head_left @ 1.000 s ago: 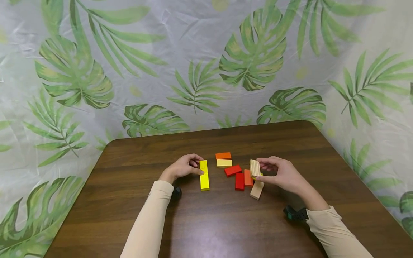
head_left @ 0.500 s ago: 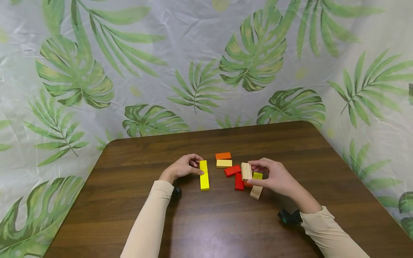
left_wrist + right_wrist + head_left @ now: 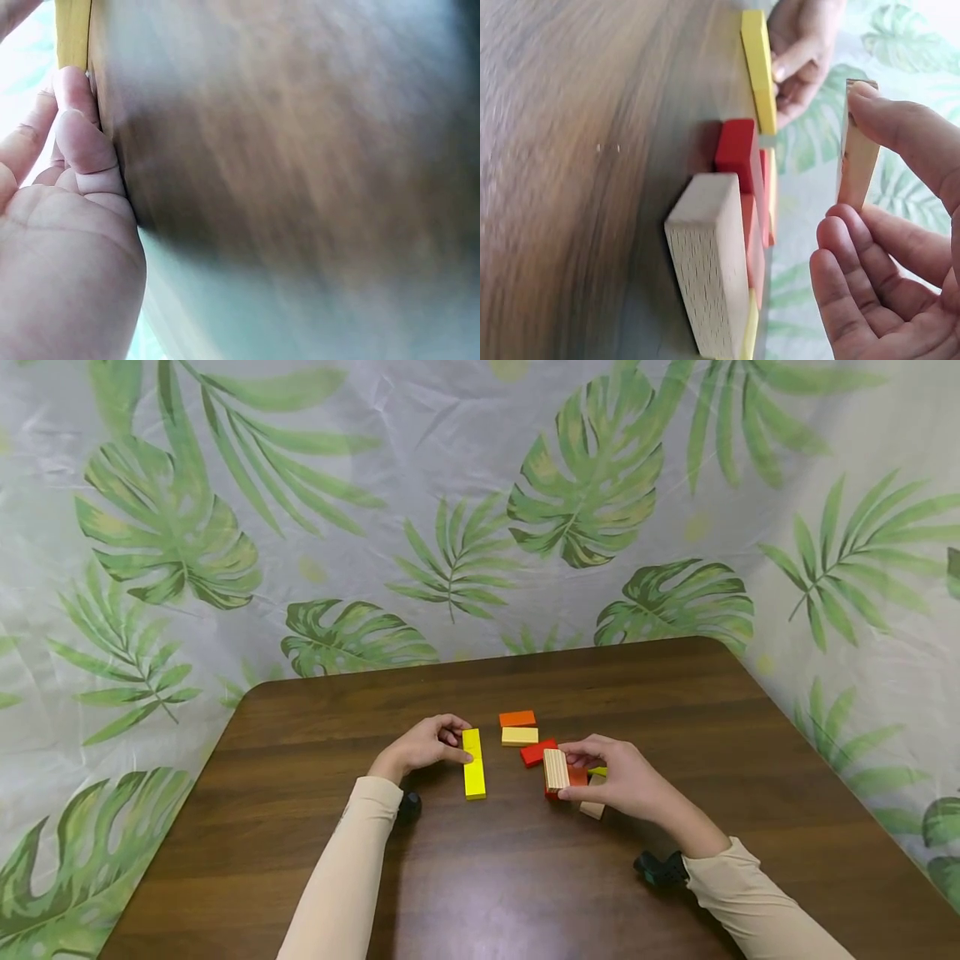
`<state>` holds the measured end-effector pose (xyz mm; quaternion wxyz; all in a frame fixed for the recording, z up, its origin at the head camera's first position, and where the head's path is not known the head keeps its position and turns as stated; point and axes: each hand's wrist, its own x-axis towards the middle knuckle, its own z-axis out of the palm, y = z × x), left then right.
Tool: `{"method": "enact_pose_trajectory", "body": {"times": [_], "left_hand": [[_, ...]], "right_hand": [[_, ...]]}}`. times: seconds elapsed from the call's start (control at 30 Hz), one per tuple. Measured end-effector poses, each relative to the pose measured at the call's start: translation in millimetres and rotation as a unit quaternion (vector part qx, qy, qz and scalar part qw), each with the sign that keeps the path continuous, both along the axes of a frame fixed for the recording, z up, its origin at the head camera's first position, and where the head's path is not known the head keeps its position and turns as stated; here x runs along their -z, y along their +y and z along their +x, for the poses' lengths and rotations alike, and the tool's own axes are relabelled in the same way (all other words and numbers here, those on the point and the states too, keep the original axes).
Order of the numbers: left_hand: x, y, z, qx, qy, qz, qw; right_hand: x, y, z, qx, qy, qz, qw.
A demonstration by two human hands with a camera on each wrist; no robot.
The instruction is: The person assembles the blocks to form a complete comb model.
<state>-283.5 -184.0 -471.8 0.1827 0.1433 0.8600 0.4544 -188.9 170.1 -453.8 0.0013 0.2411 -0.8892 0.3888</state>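
Observation:
Between the thumb and fingers of my right hand (image 3: 633, 781) is a plain wooden block (image 3: 556, 770), pinched by its ends and raised off the table. In the right wrist view this block (image 3: 859, 161) stands apart from the others. Two yellow blocks (image 3: 474, 781) lie end to end on the table. My left hand (image 3: 420, 750) holds the far one, thumb against its left side near the seam and fingers at its far end. In the left wrist view only a strip of yellow block (image 3: 73, 34) shows above the fingertips.
On the brown table (image 3: 315, 860), an orange block (image 3: 517, 718) and a cream block (image 3: 520, 737) lie beyond a red block (image 3: 534, 753). A second red block, an orange-red block (image 3: 577, 776), a yellow-green block (image 3: 597, 771) and a beige block (image 3: 592, 810) are partly covered by my right hand and its block.
My right hand has carried the wooden block leftward and slightly nearer, from above the yellow-green block to above the red ones. The left hand stays at the yellow blocks.

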Motion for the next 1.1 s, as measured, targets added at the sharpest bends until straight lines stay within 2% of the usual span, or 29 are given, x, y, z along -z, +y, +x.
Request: {"method": "enact_pose_trajectory", "body": {"times": [0.53,0.87,1.1], "left_hand": [[-4.7,1.4,-0.5,-0.009,0.007,-0.007,0.9999],[-1.6,1.9,0.0,-0.009,0.002,-0.007,0.9999],[-2.1,2.3,1.9,-0.010,0.001,-0.010,0.9999]], "right_hand": [[-1.6,-29.9,3.8,-0.034,-0.005,0.031,0.9989],[1.9,-46.6,6.1,-0.068,-0.031,0.030,0.9967],[5.2,-56.0,8.2,-0.071,-0.041,0.042,0.9957]]}}
